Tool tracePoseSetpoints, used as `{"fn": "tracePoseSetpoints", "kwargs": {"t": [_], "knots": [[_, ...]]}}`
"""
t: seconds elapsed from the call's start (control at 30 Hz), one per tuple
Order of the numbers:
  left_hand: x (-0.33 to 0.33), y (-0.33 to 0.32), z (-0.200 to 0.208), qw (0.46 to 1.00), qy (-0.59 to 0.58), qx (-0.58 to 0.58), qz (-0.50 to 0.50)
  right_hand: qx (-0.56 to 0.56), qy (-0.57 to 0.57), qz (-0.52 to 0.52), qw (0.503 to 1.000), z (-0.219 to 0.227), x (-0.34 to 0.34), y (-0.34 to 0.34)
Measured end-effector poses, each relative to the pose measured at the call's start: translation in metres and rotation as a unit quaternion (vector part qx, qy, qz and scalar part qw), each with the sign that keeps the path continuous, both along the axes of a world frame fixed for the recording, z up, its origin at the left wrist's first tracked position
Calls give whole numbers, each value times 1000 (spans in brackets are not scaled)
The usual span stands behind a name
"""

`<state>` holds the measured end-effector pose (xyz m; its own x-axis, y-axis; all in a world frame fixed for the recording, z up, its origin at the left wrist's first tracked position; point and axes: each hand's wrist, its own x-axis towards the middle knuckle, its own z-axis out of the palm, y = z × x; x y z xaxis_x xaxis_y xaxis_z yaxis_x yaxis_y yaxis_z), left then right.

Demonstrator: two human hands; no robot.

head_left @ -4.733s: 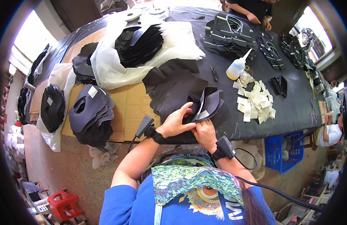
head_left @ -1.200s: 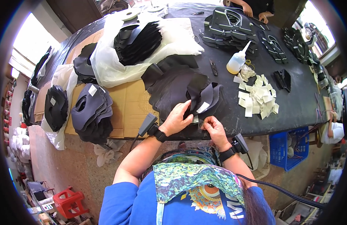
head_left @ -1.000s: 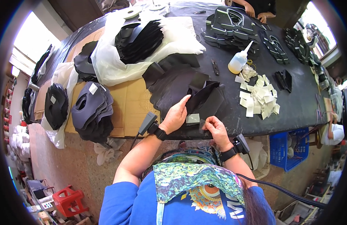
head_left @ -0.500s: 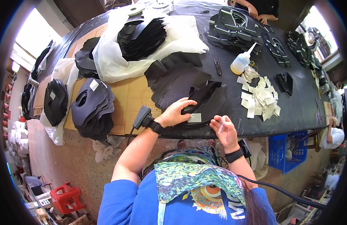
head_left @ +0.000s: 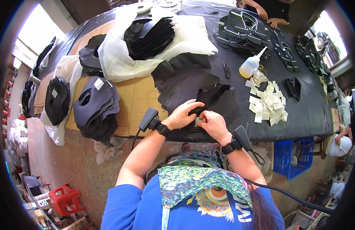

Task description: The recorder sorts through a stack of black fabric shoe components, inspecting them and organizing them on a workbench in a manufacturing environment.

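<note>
Head view: at left, a stack of dark grey cut pieces [head_left: 102, 105] with rounded outlines, an oval opening and a pale rectangular tag on top. Next, the left hand [head_left: 184, 115] lies on the near side of the black piece [head_left: 215, 95], thumb and fingers spread; whether it grips an edge cannot be told. The piece sits near the table's front edge, over a fan of similar dark sheets [head_left: 185, 82]. Its surface is matt and unpatterned; one part stands raised in a fold with a pointed upper corner. A small pale label [head_left: 198, 120] shows between the hands, partly covered. The right hand [head_left: 213, 123] has its fingertips bunched at that label; a firm grasp cannot be confirmed. Farther right, loose white tags [head_left: 268, 102] lie heaped.
</note>
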<state>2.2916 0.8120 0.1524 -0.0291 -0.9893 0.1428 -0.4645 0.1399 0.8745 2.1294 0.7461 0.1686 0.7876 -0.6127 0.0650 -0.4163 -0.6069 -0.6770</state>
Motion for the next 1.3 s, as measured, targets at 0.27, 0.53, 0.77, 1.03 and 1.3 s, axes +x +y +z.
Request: {"fn": "tracePoseSetpoints", "kwargs": {"t": [0.27, 0.53, 0.77, 1.03, 1.3], "knots": [[0, 1, -2, 1000, 0, -7, 9, -100, -5, 49, 994, -12, 2, -1], [-1, 2, -4, 999, -2, -22, 27, -28, -21, 68, 997, -2, 1, -7], [-4, 1, -6, 999, -1, -23, 42, 13, -50, 30, 998, -11, -3, -17], [-5, 1, -1, 998, -12, -41, 52, -59, -50, 53, 996, -7, -3, -8], [-1, 3, -8, 995, -64, -65, 30, -92, -122, 80, 985, -15, -10, -3]]}}
